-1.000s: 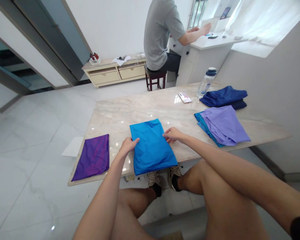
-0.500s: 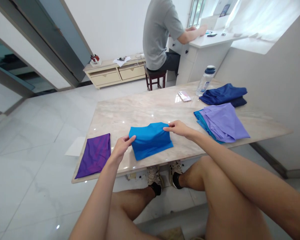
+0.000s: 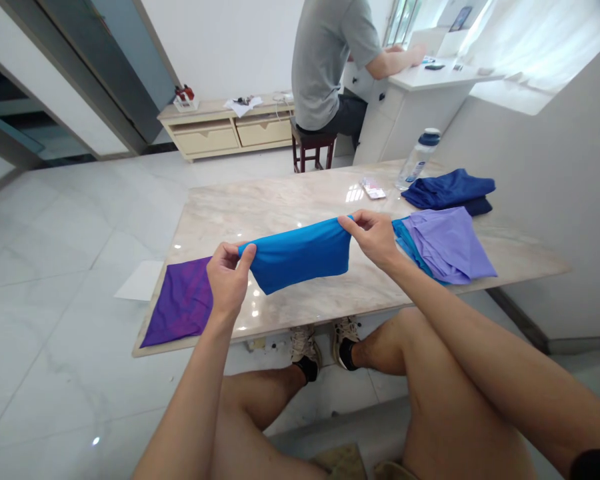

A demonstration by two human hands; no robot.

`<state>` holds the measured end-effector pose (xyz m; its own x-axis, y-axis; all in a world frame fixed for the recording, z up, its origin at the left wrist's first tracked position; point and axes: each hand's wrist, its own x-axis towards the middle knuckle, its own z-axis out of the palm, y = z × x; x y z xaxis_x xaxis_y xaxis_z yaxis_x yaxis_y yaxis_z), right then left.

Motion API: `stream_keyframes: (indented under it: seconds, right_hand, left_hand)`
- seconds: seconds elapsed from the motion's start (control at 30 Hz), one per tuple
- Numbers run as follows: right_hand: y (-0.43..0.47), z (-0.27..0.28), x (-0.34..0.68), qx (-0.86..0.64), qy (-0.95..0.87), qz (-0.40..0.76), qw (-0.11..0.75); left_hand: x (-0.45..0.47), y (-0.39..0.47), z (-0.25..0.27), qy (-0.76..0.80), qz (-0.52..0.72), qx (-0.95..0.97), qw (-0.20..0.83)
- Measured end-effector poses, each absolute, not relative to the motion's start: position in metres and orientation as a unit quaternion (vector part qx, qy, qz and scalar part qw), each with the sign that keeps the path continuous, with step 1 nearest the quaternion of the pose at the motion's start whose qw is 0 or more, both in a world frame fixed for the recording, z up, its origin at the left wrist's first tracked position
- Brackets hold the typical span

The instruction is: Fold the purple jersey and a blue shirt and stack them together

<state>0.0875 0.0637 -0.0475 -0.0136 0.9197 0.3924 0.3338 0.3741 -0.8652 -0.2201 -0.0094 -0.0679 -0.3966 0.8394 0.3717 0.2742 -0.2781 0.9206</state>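
Observation:
A folded bright blue cloth [image 3: 303, 257] hangs stretched between my two hands, lifted above the marble-topped table [image 3: 260, 207]. My left hand [image 3: 230, 273] pinches its upper left corner between thumb and fingers. At the upper right corner, my right hand [image 3: 373, 235] grips the cloth the same way. Left of my left hand lies a flat, folded purple cloth [image 3: 180, 300], partly covered by that hand. Beyond my right hand rests a lilac cloth [image 3: 453, 243] on top of a teal-blue cloth [image 3: 407, 240].
A dark blue folded cloth [image 3: 453, 190], a clear water bottle [image 3: 416, 160] and a phone [image 3: 373, 188] are at the table's far right. Behind it a person in grey [image 3: 320, 67] sits on a stool [image 3: 310, 143] at a white desk [image 3: 410, 113]. A low cabinet [image 3: 205, 139] stands along the wall.
Both hands have raised the blue cloth off the table and drawn it tauter, its lower edge now hanging free. The view has shifted slightly.

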Motion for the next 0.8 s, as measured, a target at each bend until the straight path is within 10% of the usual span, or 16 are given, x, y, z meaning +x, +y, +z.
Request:
stream_keyframes:
  seconds: [0.37, 0.53, 0.8]
  right_hand:
    - [0.086, -0.087, 0.077, -0.661, -0.632, 0.292, 0.281]
    - [0.098, -0.115, 0.088, -0.713, -0.648, 0.263, 0.05]
    - [0.09, -0.114, 0.091, -0.668, -0.675, 0.3, -0.089]
  left_hand:
    - [-0.232, 0.006, -0.128, 0.679, 0.459, 0.335, 0.465]
    - [-0.245, 0.011, -0.153, 0.72, 0.411, 0.301, 0.471]
    - [-0.242, -0.007, -0.153, 0.755, 0.227, 0.498, 0.361]
